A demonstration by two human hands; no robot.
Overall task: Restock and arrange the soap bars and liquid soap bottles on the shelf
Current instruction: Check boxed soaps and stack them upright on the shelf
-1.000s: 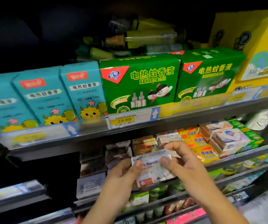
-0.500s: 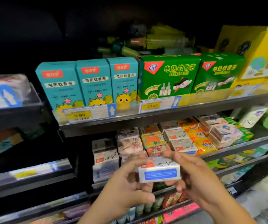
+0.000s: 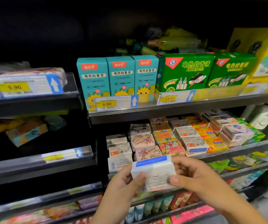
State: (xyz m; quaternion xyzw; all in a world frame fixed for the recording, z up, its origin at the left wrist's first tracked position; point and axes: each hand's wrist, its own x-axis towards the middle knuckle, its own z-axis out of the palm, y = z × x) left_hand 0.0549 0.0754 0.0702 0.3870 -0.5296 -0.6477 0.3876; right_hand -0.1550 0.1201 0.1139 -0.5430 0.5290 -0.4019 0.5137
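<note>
Dark metal shelving (image 3: 170,116) across the whole view, tiered, with price tags along its front rails; on the upper tier, three teal boxes (image 3: 121,75) upright side by side, touching two green boxes (image 3: 185,71) to their right. Below, on the middle tier, rows of wrapped soap bars (image 3: 193,143) packed close, white, floral, orange and yellow. Nearest, just in front of that tier's edge, held off the shelf: one white soap bar (image 3: 154,172) with a blue top band, tilted, printed back toward the camera, pinched at its left end by the left hand (image 3: 122,188) and at its right end by the right hand (image 3: 194,177), both closed on it.
</note>
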